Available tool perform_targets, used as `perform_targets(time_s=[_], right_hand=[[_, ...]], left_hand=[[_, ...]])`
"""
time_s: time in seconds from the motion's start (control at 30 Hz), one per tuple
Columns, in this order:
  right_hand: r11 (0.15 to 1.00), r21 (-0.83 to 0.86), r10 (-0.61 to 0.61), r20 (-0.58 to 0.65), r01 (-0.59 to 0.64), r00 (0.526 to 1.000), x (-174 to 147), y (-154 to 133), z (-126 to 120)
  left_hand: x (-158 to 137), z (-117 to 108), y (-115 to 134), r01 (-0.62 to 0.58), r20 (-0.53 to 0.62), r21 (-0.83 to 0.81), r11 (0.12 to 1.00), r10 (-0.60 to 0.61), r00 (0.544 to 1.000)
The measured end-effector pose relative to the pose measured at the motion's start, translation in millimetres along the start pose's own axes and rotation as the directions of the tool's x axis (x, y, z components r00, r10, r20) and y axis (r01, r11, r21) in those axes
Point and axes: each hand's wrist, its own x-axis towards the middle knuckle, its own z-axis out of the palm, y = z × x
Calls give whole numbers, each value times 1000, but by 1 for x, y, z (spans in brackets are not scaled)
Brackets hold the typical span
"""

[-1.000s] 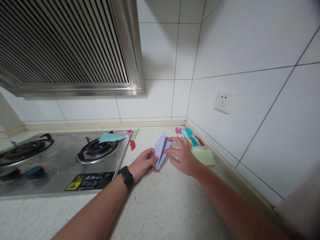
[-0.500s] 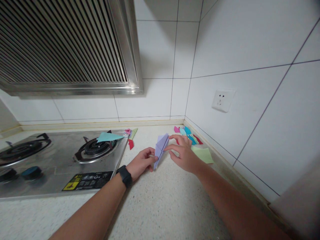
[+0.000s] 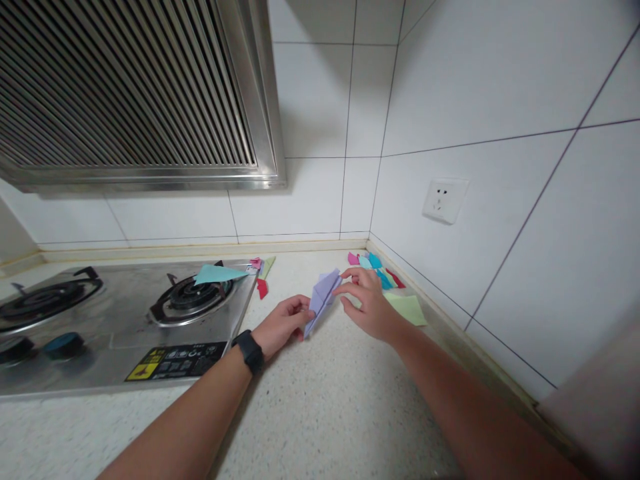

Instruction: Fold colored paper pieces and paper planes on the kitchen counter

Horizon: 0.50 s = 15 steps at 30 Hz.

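A folded purple paper, long and pointed with creased flaps, is tilted above the counter. My left hand, a black watch on its wrist, pinches the paper's lower left side between thumb and fingers. At the upper right end of the paper is my right hand. Its index and middle fingertips are at the paper's edge, while the thumb stays apart from them. Part of the paper's lower left is hidden behind my left fingers.
A light blue folded paper lies over the right burner of the gas stove. Small pink, green and red paper pieces lie beside the stove. Several coloured pieces and a pale green sheet lie by the right wall.
The purple paper has tilted slightly, its upper end shifting right. My right fingertips have moved a little to the right with its edge. My left hand keeps its hold.
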Motion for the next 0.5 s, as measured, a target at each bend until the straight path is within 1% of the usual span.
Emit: perform_targets(time_s=[0.27,0.5], right_hand=[[999,-34,-8,73,10,997,-1,-8,0],[998,-52,-13,167,23,986,-3,-15,3]], left_hand=[[-1,0,-1,26,-17,-18,999,-26,1000],[-1,1,0,27,4,-49,998,-26,1000]])
